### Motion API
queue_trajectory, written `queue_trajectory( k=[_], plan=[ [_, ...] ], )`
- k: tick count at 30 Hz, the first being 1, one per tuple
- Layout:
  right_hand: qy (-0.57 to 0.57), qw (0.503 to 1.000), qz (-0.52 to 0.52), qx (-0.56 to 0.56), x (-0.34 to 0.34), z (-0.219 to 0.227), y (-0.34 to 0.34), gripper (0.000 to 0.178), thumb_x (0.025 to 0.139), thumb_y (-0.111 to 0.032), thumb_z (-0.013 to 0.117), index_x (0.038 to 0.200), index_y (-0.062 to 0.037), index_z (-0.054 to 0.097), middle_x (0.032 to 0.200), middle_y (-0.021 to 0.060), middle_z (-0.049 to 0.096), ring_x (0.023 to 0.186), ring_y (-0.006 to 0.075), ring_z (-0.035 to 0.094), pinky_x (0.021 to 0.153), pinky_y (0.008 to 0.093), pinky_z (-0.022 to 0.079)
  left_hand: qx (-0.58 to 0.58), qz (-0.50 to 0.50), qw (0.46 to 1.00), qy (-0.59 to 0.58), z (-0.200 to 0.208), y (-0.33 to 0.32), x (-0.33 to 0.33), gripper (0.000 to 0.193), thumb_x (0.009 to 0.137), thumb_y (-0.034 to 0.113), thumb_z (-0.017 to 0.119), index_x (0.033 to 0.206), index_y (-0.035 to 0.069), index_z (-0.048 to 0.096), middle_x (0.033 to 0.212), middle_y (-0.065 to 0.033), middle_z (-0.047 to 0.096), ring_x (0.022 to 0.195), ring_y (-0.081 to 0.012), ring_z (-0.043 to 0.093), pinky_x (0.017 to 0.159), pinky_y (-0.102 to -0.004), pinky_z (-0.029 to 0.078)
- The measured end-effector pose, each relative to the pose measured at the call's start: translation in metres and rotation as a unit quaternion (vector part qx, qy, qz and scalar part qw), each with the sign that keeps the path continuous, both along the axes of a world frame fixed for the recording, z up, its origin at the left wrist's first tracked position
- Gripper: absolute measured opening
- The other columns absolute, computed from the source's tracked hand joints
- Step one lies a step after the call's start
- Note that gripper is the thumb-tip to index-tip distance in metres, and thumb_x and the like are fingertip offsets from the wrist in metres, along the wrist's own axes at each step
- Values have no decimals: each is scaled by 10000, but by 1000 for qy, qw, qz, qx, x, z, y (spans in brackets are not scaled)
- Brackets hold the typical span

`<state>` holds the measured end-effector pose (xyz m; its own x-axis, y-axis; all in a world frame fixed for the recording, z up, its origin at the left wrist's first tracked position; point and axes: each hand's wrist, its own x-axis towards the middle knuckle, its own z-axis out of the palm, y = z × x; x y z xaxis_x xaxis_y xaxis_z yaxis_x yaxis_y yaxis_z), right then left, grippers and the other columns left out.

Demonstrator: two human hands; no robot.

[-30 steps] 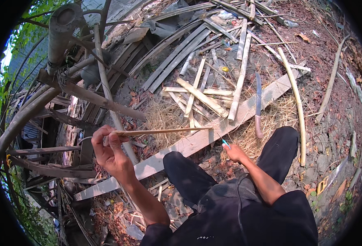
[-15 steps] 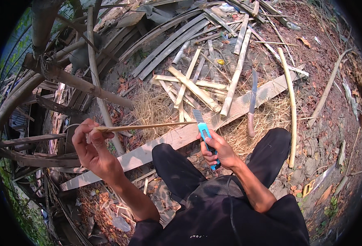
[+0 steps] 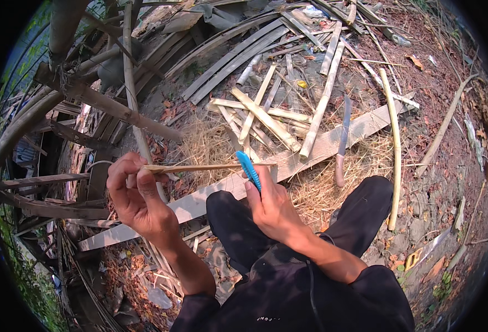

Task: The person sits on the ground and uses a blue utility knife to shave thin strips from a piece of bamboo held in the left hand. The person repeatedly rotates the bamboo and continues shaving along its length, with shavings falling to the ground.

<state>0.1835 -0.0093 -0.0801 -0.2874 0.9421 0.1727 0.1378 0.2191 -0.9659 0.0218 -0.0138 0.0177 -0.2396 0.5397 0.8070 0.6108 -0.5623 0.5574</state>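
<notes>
My left hand (image 3: 143, 196) pinches one end of a thin bamboo strip (image 3: 199, 167), which points level to the right. In my right hand (image 3: 277, 207) is a blue utility knife (image 3: 246, 167), its handle tilted up and to the left. The knife crosses the strip near its far right end; the blade is hidden, so I cannot tell whether it touches. Under both hands a long flat plank (image 3: 194, 202) lies slantwise on the ground. Beyond it is a loose pile of split bamboo pieces (image 3: 266, 119).
A large knife (image 3: 344, 138) with a wooden handle rests across the plank. To the right lie a bamboo stick (image 3: 393, 149) and a handsaw with a yellow handle (image 3: 415, 258). Straw-like shavings (image 3: 321, 199) spread around the plank. Wooden poles (image 3: 122, 113) stand at the left.
My right hand has moved left and turned over, bringing the utility knife from the strip's tip onto the strip. My left hand has shifted slightly right, still holding the strip.
</notes>
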Motion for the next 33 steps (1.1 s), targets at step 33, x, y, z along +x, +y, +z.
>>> queue_trajectory(
  k=[33],
  plan=[
    [-324,919,-36,-222,26,-318,16,323,962,-191,309,1032,80,469,777,261,628,712,451,611,652,506,510,-39,4,999,-8,0,-19,2,231,944,223,546,1007,10,484,915,-103,547,673,-94,460,604,-219,398]
  ],
)
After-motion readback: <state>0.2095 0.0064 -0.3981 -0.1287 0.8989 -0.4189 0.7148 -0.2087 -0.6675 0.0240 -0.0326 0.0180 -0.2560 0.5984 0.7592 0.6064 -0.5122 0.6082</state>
